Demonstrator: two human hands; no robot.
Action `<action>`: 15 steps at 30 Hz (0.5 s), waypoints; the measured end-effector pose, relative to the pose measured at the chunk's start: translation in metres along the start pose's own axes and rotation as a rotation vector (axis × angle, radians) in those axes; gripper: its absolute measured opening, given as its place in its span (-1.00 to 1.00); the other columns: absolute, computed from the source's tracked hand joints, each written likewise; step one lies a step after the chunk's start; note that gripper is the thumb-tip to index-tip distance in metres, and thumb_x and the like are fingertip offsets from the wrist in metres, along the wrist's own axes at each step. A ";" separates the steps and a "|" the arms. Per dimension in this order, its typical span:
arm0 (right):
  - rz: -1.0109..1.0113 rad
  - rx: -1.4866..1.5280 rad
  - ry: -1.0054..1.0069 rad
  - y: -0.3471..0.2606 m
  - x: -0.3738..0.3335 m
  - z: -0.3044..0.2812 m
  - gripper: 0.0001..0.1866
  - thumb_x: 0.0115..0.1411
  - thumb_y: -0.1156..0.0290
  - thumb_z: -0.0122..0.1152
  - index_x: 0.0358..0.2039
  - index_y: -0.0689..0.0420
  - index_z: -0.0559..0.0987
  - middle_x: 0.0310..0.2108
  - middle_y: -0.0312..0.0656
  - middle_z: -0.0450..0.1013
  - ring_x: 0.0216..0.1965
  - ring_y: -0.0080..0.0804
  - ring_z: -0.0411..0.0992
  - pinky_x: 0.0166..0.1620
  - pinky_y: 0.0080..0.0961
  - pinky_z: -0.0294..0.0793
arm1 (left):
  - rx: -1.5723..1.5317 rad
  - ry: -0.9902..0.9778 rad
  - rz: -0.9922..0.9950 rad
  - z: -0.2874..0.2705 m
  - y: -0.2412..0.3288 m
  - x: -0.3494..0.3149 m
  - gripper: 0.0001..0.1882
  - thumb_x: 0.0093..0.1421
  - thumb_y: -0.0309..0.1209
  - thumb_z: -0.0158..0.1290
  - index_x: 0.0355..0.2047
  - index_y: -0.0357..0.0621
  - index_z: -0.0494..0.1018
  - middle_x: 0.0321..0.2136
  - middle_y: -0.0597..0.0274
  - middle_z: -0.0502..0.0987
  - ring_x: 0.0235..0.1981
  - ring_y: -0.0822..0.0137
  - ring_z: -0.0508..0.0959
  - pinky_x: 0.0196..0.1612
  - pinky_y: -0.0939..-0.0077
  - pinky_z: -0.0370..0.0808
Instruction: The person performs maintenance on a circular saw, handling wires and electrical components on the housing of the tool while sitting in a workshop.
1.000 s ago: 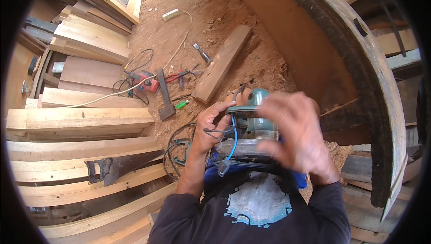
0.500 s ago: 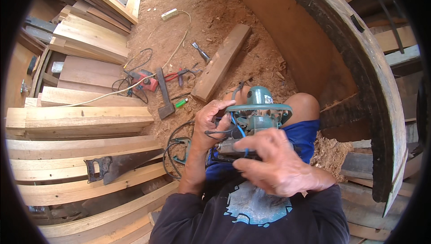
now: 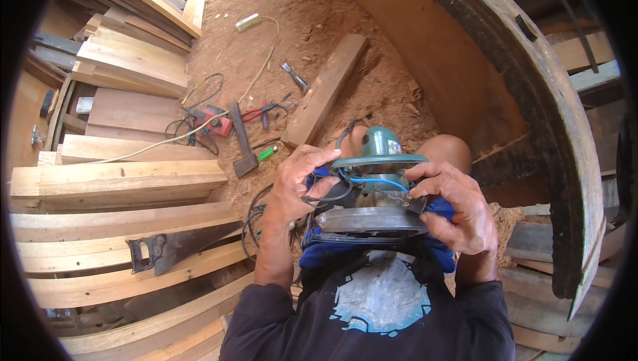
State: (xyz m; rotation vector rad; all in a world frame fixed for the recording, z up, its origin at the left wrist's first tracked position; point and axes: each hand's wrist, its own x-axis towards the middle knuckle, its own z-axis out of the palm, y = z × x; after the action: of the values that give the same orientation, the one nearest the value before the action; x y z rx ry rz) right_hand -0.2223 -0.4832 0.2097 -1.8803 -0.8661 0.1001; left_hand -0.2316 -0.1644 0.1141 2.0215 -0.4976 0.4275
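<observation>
A partly opened teal power tool (image 3: 382, 140) with a round housing and a grey metal lower part (image 3: 371, 219) sits between my knees; its exact kind is unclear. My left hand (image 3: 302, 178) is closed on the left rim of its teal flange, with a black cord (image 3: 335, 196) by the thumb. A blue wire (image 3: 382, 181) loops across the exposed inside toward my right hand (image 3: 460, 205). There, bent fingertips pinch around the wire's end, beside a small dark part (image 3: 417, 204). The fingers partly hide this spot.
Stacked planks (image 3: 119, 178) line the left, with a handsaw (image 3: 183, 248) on them. On the sawdust-covered ground lie a hammer (image 3: 243, 142), a red power tool (image 3: 216, 122), a chisel (image 3: 294, 77), a green lighter (image 3: 268, 153) and a wooden beam (image 3: 329, 89). A large curved wooden piece (image 3: 565, 128) stands at the right.
My right hand has moved from over the tool's front to its right side, and its fingers have closed there. The blue wire now stretches rightward across the tool. The left hand keeps its hold.
</observation>
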 end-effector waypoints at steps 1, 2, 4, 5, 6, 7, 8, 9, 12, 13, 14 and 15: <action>0.000 0.004 0.000 0.002 0.001 -0.001 -0.56 -0.10 0.67 0.28 -0.11 0.24 0.64 0.07 0.08 0.56 0.06 0.08 0.58 0.08 -0.17 0.57 | 0.003 -0.002 -0.002 -0.003 0.003 0.000 -0.48 0.04 -0.55 0.40 0.07 -0.17 0.63 -0.16 0.02 0.65 -0.19 0.09 0.67 -0.09 0.31 0.61; -0.021 -0.009 0.001 0.003 0.002 -0.002 -0.56 -0.09 0.67 0.27 -0.10 0.25 0.63 0.07 0.09 0.55 0.06 0.08 0.58 0.08 -0.17 0.57 | 0.025 -0.028 -0.036 -0.005 0.007 -0.001 -0.47 0.05 -0.56 0.38 0.08 -0.16 0.63 -0.16 0.04 0.65 -0.19 0.11 0.67 -0.07 0.29 0.59; -0.042 -0.019 0.003 0.007 0.003 -0.004 -0.56 -0.09 0.67 0.26 -0.09 0.26 0.63 0.07 0.11 0.55 0.05 0.08 0.58 0.08 -0.17 0.56 | 0.049 -0.056 -0.072 -0.010 0.009 -0.002 -0.47 0.06 -0.56 0.37 0.10 -0.15 0.62 -0.16 0.05 0.65 -0.19 0.13 0.66 -0.05 0.28 0.58; -0.056 -0.010 0.011 0.009 0.004 -0.005 -0.56 -0.09 0.68 0.24 -0.09 0.26 0.62 0.07 0.13 0.54 0.03 0.06 0.58 0.06 -0.18 0.57 | 0.107 -0.071 -0.030 -0.014 0.009 -0.003 -0.50 0.07 -0.57 0.35 0.07 -0.16 0.62 -0.16 0.03 0.64 -0.19 0.13 0.66 -0.04 0.28 0.58; -0.070 0.001 0.018 0.009 0.004 -0.005 -0.55 -0.08 0.68 0.23 -0.09 0.27 0.61 0.08 0.14 0.54 0.01 0.05 0.59 0.04 -0.19 0.57 | 0.165 -0.085 0.013 -0.018 0.009 -0.004 -0.53 0.07 -0.57 0.33 0.05 -0.17 0.63 -0.16 0.01 0.63 -0.18 0.12 0.66 -0.03 0.28 0.59; -0.071 0.000 0.018 0.009 0.004 -0.004 -0.55 -0.08 0.68 0.23 -0.09 0.27 0.61 0.08 0.14 0.54 0.01 0.05 0.59 0.04 -0.19 0.57 | 0.165 -0.084 0.014 -0.024 0.011 -0.007 -0.53 0.07 -0.57 0.33 0.05 -0.17 0.63 -0.16 0.01 0.63 -0.18 0.12 0.66 -0.03 0.28 0.59; -0.055 -0.005 0.035 0.010 0.004 -0.004 -0.56 -0.08 0.69 0.22 -0.09 0.28 0.61 0.08 0.14 0.54 -0.02 0.02 0.59 0.02 -0.21 0.58 | 0.119 -0.100 -0.019 -0.029 0.015 -0.011 -0.55 0.08 -0.58 0.31 0.03 -0.17 0.63 -0.14 0.01 0.63 -0.19 0.09 0.66 -0.07 0.24 0.59; -0.039 -0.010 0.052 0.011 0.004 -0.003 -0.56 -0.08 0.69 0.22 -0.09 0.28 0.61 0.08 0.14 0.54 -0.05 -0.01 0.60 -0.01 -0.23 0.59 | 0.074 -0.115 -0.051 -0.035 0.019 -0.014 -0.58 0.09 -0.59 0.30 0.01 -0.17 0.63 -0.12 0.01 0.64 -0.19 0.06 0.65 -0.10 0.19 0.60; -0.040 -0.014 0.066 0.015 0.007 -0.003 -0.57 -0.07 0.67 0.23 -0.09 0.28 0.61 0.08 0.14 0.54 -0.09 -0.06 0.60 -0.06 -0.26 0.59 | -0.047 -0.280 -0.103 -0.050 0.033 -0.015 -0.69 0.14 -0.56 0.28 -0.07 -0.23 0.63 -0.20 0.03 0.65 -0.21 0.07 0.67 -0.14 0.23 0.60; -0.044 -0.015 0.064 0.015 0.008 -0.003 -0.57 -0.07 0.67 0.23 -0.09 0.28 0.61 0.08 0.14 0.54 -0.09 -0.06 0.60 -0.06 -0.26 0.59 | -0.046 -0.277 -0.102 -0.049 0.031 -0.015 -0.69 0.14 -0.56 0.28 -0.07 -0.23 0.63 -0.20 0.03 0.65 -0.21 0.07 0.67 -0.14 0.23 0.60; -0.078 -0.009 0.066 0.015 0.011 -0.004 -0.57 -0.06 0.65 0.24 -0.09 0.28 0.61 0.09 0.15 0.53 -0.09 -0.06 0.60 -0.07 -0.27 0.59 | -0.075 -0.305 -0.051 -0.048 0.028 -0.014 -0.74 0.18 -0.55 0.27 -0.10 -0.26 0.62 -0.24 0.04 0.66 -0.26 0.10 0.68 -0.19 0.27 0.60; -0.112 -0.004 0.068 0.014 0.014 -0.004 -0.58 -0.05 0.62 0.25 -0.09 0.27 0.61 0.09 0.15 0.53 -0.09 -0.07 0.60 -0.08 -0.28 0.59 | -0.104 -0.333 0.000 -0.047 0.026 -0.013 -0.79 0.23 -0.54 0.26 -0.12 -0.28 0.62 -0.29 0.05 0.67 -0.31 0.13 0.69 -0.23 0.31 0.60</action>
State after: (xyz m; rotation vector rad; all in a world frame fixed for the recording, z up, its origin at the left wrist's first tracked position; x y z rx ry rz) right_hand -0.2031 -0.4812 0.2037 -1.8244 -0.9231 -0.0344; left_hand -0.2607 -0.1324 0.1490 1.9991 -0.7079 0.0598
